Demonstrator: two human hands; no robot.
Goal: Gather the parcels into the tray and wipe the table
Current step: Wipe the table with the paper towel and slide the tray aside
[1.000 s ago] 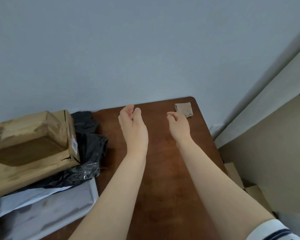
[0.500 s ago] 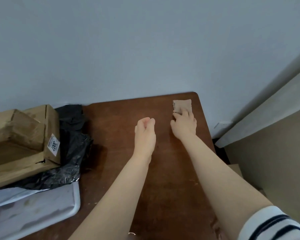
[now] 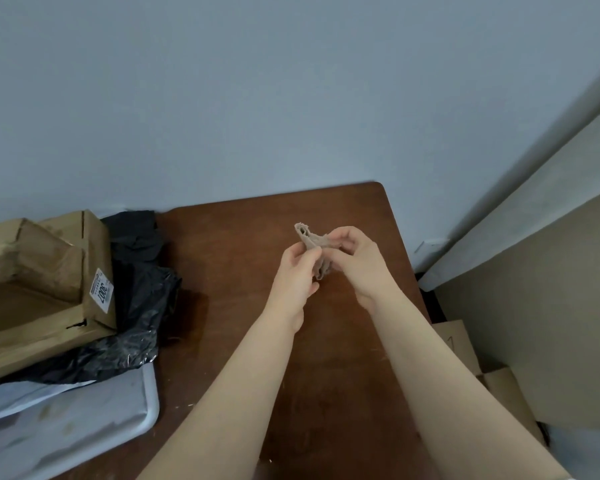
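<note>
The tan cloth, taken up from the table's far right corner, was pinched by left hand and right hand above the table (parcels lay on the tray at its left), apparently readying the wipe.

Likely a home room: wooden table, bare wall, cardboard boxes

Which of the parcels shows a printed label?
The brown box: a white sticker on its end. The black bag and grey mailer show none.
</note>
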